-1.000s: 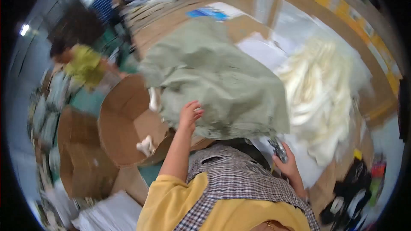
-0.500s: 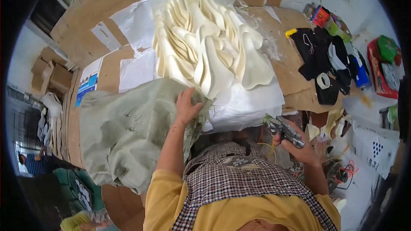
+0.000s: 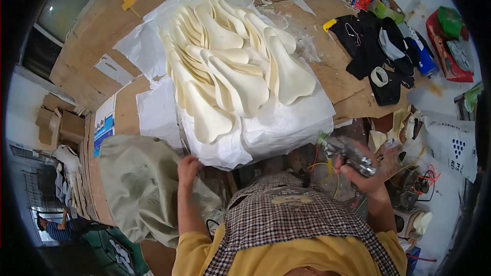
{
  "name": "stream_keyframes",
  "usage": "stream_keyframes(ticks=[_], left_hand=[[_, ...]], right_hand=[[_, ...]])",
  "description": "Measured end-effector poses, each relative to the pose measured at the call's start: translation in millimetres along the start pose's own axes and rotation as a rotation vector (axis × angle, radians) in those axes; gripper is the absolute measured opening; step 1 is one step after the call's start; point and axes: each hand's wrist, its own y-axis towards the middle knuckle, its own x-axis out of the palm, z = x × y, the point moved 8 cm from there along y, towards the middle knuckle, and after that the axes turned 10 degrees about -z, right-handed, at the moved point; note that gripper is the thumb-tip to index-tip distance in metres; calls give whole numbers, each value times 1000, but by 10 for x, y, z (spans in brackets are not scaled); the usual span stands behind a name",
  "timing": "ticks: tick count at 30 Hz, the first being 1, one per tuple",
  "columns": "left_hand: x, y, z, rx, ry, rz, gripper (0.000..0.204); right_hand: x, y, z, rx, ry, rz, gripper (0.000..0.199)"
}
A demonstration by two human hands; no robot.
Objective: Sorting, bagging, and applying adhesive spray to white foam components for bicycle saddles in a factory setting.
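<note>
With cream pieces [image 3: 250, 94] seemingly all uncovered and remaining work unclear, gripping a metal tool [image 3: 348, 153] in right hand [image 3: 366, 178], with left hand [image 3: 188, 166], grip unreadable, by cloth [image 3: 140, 189] left of the pieces.

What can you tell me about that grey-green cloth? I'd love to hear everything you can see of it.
The grey-green cloth looks like plain, matte fabric, bunched into loose folds, with faint dark marks on its upper part. It lies at the person's left, its top edge overlapping the brown cardboard. The left hand is at its right side, and the forearm hides part of it; whether the fingers grip it is too blurred to tell.
</note>
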Motion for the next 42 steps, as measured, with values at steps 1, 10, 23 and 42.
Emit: stream_keyframes(ticks=[1, 10, 23, 42], left_hand=[[94, 40, 335, 112, -165, 69, 13], [1108, 904, 1543, 183, 342, 181, 48], [251, 611, 1212, 341, 24, 318, 37], [-292, 947, 774, 241, -760, 108, 34]], right_hand=[[34, -16, 101, 102, -92, -47, 54], [30, -62, 115, 161, -112, -105, 54], [-9, 63, -92, 121, -70, -102, 52], [489, 87, -564, 100, -182, 4, 61]])
